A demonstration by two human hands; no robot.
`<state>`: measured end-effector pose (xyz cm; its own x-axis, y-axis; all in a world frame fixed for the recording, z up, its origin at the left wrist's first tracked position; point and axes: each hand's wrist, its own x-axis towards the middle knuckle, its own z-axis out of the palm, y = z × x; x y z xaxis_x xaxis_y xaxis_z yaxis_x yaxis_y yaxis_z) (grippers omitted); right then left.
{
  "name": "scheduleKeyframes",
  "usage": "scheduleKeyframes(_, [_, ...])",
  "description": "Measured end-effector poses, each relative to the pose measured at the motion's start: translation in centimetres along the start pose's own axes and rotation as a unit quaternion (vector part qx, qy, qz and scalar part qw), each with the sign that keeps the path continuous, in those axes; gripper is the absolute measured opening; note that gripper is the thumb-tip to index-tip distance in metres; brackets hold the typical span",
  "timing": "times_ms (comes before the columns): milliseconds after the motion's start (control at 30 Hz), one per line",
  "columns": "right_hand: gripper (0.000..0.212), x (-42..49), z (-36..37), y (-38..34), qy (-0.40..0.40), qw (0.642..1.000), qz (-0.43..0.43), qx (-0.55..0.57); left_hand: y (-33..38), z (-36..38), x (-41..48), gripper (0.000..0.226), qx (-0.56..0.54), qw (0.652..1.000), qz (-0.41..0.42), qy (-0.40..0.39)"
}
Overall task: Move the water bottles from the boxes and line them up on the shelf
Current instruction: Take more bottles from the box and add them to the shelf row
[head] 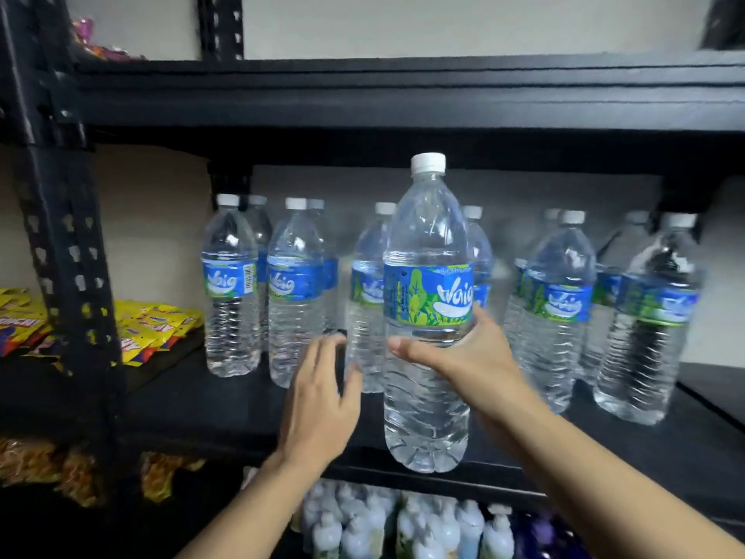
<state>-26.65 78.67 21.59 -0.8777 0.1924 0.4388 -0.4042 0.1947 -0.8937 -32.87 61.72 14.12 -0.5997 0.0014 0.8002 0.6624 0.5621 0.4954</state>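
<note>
Head view: right hand grips clear plastic water bottle with blue-green label, in air at front of black metal shelf. Left hand loose, empty, near standing row of bottles. Bump could knock row down; bottle could slip.
</note>
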Motion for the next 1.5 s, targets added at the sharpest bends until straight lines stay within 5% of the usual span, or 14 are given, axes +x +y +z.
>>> scheduleKeyframes(367, [0.073, -4.8, -21.1, -0.4, 0.183, 0.978, 0.009, -0.096, 17.3, 15.1, -4.4, 0.062, -0.025, 0.963, 0.084, -0.253])
scheduleKeyframes(667, [0.092, -4.4, -29.9, 1.8, 0.257, 0.954, 0.028, -0.153, 20.0, 22.7, -6.7, 0.091, 0.118, 0.894, 0.051, -0.429])
scheduleKeyframes(800, [0.094, -3.9, -30.9, 2.4, 0.265, 0.951, 0.021, -0.156, 20.2, 23.4, -6.3, 0.078, 0.134, 0.881, 0.015, -0.453])
scheduleKeyframes(967, [0.088, -3.0, -30.6, 3.0, 0.274, 0.949, 0.016, -0.155, 19.4, 23.8, -7.0, 0.095, 0.195, 0.854, 0.040, -0.481])
scheduleKeyframes(1500, [0.082, -1.3, -28.5, 6.8, 0.352, 0.914, 0.044, -0.200, 19.6, 23.6, -7.2, 0.124, 0.199, 0.854, 0.041, -0.479])
